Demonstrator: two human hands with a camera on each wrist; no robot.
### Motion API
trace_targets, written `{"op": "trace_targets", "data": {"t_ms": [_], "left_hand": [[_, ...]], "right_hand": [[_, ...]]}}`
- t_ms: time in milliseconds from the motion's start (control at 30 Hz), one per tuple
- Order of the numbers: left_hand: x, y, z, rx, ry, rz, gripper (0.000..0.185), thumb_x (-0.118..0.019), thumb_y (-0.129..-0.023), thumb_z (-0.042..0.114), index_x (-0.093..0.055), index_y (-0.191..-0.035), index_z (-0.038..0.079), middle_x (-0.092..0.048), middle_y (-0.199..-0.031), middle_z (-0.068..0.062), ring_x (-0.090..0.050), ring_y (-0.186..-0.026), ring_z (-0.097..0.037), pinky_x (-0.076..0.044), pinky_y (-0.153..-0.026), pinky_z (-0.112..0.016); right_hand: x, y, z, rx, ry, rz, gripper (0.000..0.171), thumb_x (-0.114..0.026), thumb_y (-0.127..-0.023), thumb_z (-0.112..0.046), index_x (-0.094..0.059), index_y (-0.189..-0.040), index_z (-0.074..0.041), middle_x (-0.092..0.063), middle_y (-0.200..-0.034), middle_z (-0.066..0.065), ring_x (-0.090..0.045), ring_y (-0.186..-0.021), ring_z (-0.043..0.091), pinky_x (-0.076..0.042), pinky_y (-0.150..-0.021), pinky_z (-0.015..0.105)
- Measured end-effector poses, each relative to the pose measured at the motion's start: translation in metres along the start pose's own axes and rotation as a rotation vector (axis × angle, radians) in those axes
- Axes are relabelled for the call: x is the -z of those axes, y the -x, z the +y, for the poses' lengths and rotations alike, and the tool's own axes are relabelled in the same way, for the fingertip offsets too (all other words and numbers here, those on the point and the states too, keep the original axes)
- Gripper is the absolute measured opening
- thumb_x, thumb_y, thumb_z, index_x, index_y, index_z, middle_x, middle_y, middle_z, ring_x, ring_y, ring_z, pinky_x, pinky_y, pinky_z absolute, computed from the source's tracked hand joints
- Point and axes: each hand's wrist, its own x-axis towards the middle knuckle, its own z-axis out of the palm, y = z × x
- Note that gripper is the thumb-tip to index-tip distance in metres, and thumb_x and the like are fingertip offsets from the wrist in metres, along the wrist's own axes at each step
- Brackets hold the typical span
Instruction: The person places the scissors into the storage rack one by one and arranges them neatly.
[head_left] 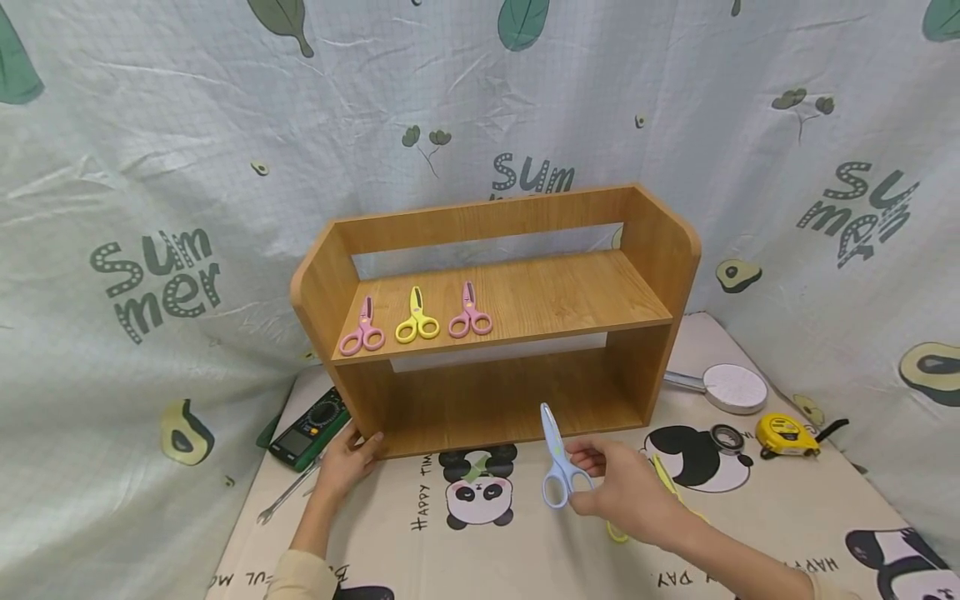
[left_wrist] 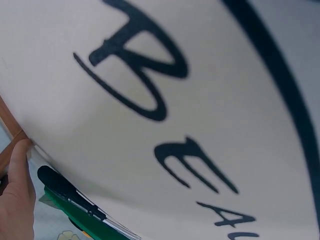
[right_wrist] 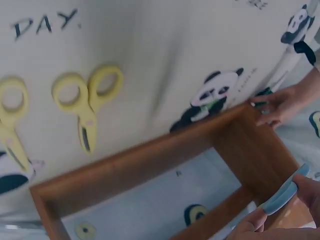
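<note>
The right hand (head_left: 626, 492) pinches blue scissors (head_left: 557, 463) by the handles, blades pointing up, just in front of the wooden shelf (head_left: 495, 325). The left hand (head_left: 347, 460) rests with relaxed fingers against the shelf's lower left corner, near a green multimeter (head_left: 309, 429).

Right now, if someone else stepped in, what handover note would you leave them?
Left hand: rests on the wooden shelf at its lower left corner, steadying it.
Right hand: holds the blue scissors by the handles, blades up, in front of the shelf.
Done: pink scissors, yellow scissors and a second pink pair lie in a row on the upper board.
Left: the blue pair, plus two yellow pairs on the mat.
</note>
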Motion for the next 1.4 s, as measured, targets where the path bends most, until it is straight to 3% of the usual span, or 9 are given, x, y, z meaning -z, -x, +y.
{"op": "trace_targets", "data": {"t_ms": [233, 600, 733, 1033, 1400], "left_hand": [[0.002, 0.000, 0.000, -0.008, 0.002, 0.006, 0.068, -0.060, -0.106, 0.015, -0.026, -0.164, 0.006, -0.031, -0.164, -0.033, -0.048, -0.141, -0.053, -0.053, -0.107, -0.059], [-0.001, 0.000, -0.003, -0.018, 0.023, -0.005, 0.069, -0.060, -0.106, 0.014, -0.024, -0.164, 0.003, -0.031, -0.164, -0.034, -0.047, -0.141, -0.054, -0.052, -0.108, -0.059], [0.000, 0.001, -0.003, -0.020, 0.021, 0.003, 0.069, -0.060, -0.106, 0.013, -0.024, -0.164, 0.002, -0.029, -0.164, -0.035, -0.047, -0.140, -0.054, -0.052, -0.107, -0.059], [0.001, 0.001, -0.003, -0.028, 0.023, -0.001, 0.069, -0.059, -0.106, 0.013, -0.024, -0.164, 0.004, -0.029, -0.164, -0.035, -0.047, -0.141, -0.054, -0.053, -0.107, -0.058], [0.002, 0.000, -0.004, -0.023, 0.040, -0.010, 0.069, -0.059, -0.106, 0.013, -0.024, -0.165, 0.006, -0.029, -0.165, -0.033, -0.047, -0.142, -0.052, -0.051, -0.109, -0.058]], "right_hand": [[0.026, -0.006, -0.034, 0.135, 0.021, -0.020, 0.052, -0.082, -0.072, 0.001, -0.065, -0.121, 0.000, -0.068, -0.106, 0.006, -0.063, -0.097, 0.018, -0.060, -0.090, 0.029], [0.060, -0.036, -0.076, 0.274, 0.103, 0.044, 0.049, -0.078, -0.077, -0.003, -0.064, -0.124, 0.002, -0.069, -0.111, 0.011, -0.065, -0.099, 0.022, -0.058, -0.087, 0.026], [0.066, -0.053, -0.087, 0.283, 0.109, 0.044, 0.050, -0.076, -0.077, -0.002, -0.063, -0.126, 0.004, -0.067, -0.113, 0.015, -0.063, -0.101, 0.025, -0.057, -0.085, 0.023], [0.072, -0.093, -0.109, 0.275, 0.121, 0.031, 0.049, -0.075, -0.080, 0.000, -0.060, -0.126, 0.009, -0.065, -0.118, 0.019, -0.060, -0.107, 0.031, -0.054, -0.093, 0.033], [0.068, -0.137, -0.125, 0.201, 0.148, 0.006, 0.043, -0.076, -0.076, 0.001, -0.062, -0.116, 0.009, -0.060, -0.106, 0.012, -0.053, -0.097, 0.019, -0.047, -0.078, 0.022]]}}
